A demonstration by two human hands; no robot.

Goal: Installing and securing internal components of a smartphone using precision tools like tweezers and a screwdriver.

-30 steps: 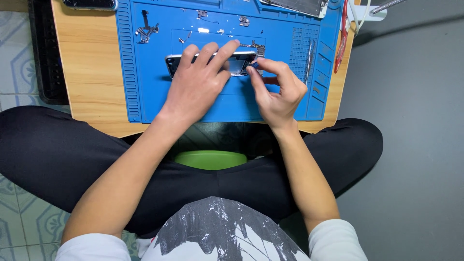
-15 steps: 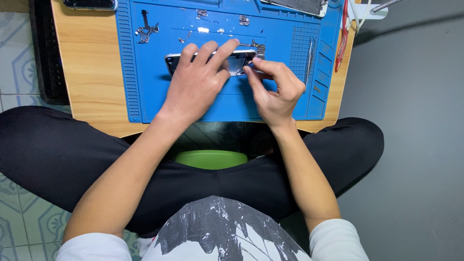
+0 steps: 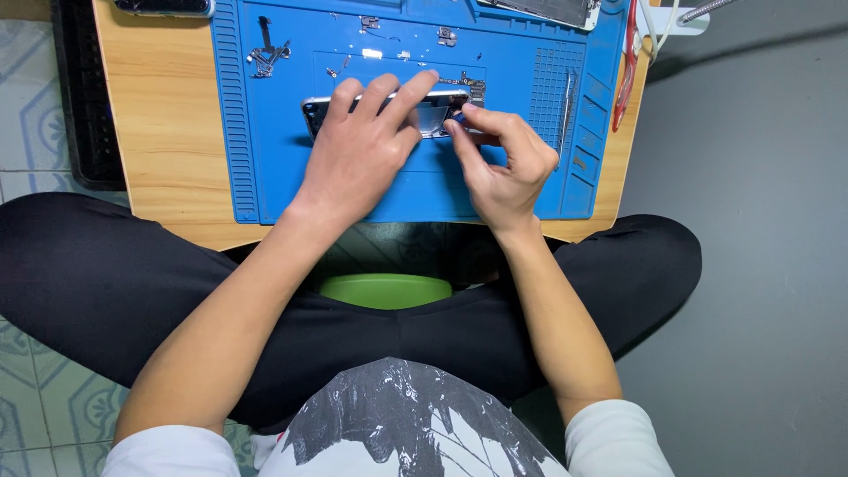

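My left hand (image 3: 358,155) lies flat across the opened phone (image 3: 433,113) at the middle of the blue mat (image 3: 265,159), pinning it. My right hand (image 3: 503,163) pinches narrowly at its right end, seemingly working a small part; next calls for steady, fine fingertip control.

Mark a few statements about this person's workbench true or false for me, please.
1. The left hand lies flat on the opened phone. True.
2. The repair mat under the phone is green. False: it is blue, on a wooden table.
3. The right hand pinches at the phone's right end. True.
4. The red-handled tool is in the right hand. False: it lies at the mat's right edge.
5. Small loose parts lie on the mat beyond the phone. True.
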